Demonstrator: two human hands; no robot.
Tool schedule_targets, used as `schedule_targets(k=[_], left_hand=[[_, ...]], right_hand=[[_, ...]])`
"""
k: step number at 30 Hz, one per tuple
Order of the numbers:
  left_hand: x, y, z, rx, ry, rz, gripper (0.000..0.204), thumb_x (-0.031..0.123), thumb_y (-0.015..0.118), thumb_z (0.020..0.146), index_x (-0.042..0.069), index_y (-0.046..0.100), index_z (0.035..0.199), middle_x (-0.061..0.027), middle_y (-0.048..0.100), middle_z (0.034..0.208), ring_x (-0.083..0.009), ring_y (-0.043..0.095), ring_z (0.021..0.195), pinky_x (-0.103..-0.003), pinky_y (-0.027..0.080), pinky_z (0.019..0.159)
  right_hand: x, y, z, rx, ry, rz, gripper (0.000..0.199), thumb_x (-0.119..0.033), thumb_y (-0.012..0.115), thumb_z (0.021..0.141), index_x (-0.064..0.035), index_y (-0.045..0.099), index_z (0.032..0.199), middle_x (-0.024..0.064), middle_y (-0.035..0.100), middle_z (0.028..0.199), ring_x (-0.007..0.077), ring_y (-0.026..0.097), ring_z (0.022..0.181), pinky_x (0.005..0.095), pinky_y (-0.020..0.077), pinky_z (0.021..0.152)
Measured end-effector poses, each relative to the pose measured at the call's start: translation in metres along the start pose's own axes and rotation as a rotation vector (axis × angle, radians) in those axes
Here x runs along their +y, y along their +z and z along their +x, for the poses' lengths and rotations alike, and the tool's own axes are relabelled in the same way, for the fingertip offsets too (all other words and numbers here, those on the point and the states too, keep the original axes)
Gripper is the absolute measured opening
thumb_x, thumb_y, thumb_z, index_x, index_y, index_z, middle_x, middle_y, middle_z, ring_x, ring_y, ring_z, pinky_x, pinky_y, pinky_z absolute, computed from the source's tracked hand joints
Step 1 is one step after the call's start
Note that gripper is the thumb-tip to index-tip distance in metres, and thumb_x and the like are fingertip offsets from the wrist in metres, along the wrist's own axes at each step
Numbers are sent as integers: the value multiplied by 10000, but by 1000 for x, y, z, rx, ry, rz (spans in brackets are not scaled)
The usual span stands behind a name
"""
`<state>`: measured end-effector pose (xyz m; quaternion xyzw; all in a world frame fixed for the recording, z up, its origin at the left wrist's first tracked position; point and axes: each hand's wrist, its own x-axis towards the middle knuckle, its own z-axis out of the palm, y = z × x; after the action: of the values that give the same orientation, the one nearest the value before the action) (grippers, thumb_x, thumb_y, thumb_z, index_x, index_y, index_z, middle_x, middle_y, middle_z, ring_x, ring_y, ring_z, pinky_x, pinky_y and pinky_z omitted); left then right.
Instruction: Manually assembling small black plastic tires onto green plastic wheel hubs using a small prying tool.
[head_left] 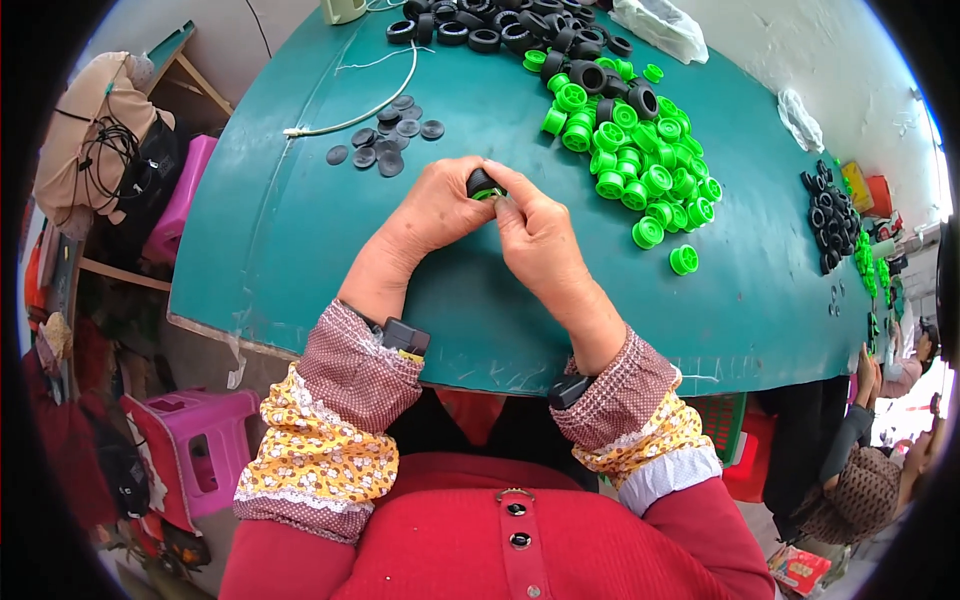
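Note:
Above the table's near half, my two hands meet around a small toy wheel (484, 186), a black tyre with a bright green rim partly inside it. My left hand (447, 203) is closed around the tyre from the left. From the right, the thumb and forefinger of my right hand (538, 232) pinch its edge where the green shows. Fingers hide much of the wheel, so how far the rim sits in the tyre cannot be told. Beyond my right hand lies a heap of green rims (650, 160). Loose black discs (390, 140) lie beyond my left hand.
Black tyres (500, 30) are piled at the far edge of the green table (330, 220). A pale curved cord (375, 113) lies at far left. More tyres (828, 220) sit at far right, near another person (870, 480). Pink stools (200, 440) stand at left.

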<state>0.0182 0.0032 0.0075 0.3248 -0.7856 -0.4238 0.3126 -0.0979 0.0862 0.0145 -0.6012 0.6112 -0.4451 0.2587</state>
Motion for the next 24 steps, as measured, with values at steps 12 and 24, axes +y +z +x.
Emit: schedule_targets(k=[12,24], left_hand=[[5,7,-2,116,95,-131,294,57,606,684,28,532,968,-56,551,761,-111,520,637,-242,442,586],[7,9,-3,125,49,-162,261,59,616,688,27,540,936,-25,538,731,-77,487,617,-223,423,544]], right_hand=[[8,-6,7,53,103,305,268,-51,449,845,-44,473,1112,12,487,586,73,414,485,254,361,446],[10,-5,8,62,98,272,248,-37,453,836,-49,481,1082,75,513,597,102,461,522,266,384,485]])
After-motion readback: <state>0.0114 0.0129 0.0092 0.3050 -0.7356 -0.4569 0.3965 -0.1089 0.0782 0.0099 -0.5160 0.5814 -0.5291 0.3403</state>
